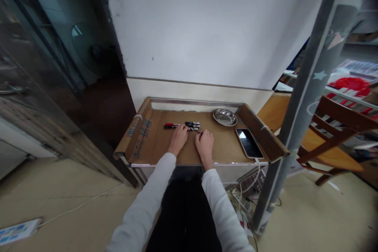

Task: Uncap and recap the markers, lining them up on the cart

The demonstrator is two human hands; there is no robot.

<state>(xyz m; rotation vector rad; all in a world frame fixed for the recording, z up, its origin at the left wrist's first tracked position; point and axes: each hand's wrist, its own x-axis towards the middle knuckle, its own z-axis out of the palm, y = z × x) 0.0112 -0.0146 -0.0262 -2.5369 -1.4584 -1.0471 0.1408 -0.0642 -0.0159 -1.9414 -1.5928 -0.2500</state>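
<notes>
My left hand point(179, 138) is over the cardboard-lined tray table point(159, 149), fingers curled and pressed together beside the markers. My right hand point(204, 144) is just to its right, fingers bent in a pinch. A small dark, thin piece point(199, 132) shows at the right fingertips; its kind is too small to tell. What the left fingers hold, if anything, is hidden. A red and black marker point(170, 125) lies left of the left fingertips. Black markers with silvery ends point(192, 124) lie side by side just beyond both hands.
A round steel dish point(225, 117) sits at the back right of the table. Nearer, a phone point(249, 143) lies with a white cable point(257, 173) hanging off the front edge. Raised cardboard sides flank the surface. A grey pole point(298, 98) and wooden chair point(333, 141) stand right.
</notes>
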